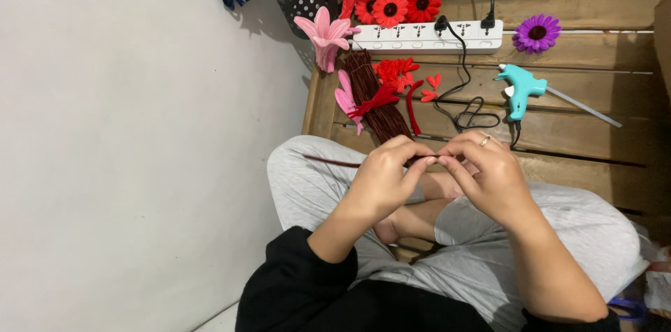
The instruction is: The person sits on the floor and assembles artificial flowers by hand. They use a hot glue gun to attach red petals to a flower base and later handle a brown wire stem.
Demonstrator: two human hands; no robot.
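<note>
A thin dark brown stem wire (335, 161) lies level above the lap, pinched by the left hand (381, 182) and right hand (489, 175), fingertips meeting at its right end. Just beyond lies a bundle of brown wires (374, 98); farther right, a teal glue gun (521, 87) on the wooden pallet (594, 136).

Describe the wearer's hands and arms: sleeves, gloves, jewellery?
Both hands are bare, no gloves. The left hand has no jewellery visible. The right hand wears a thin pale ring on one finger. Black sleeves are pushed up, leaving both forearms uncovered. No watch or wristband visible.
</note>
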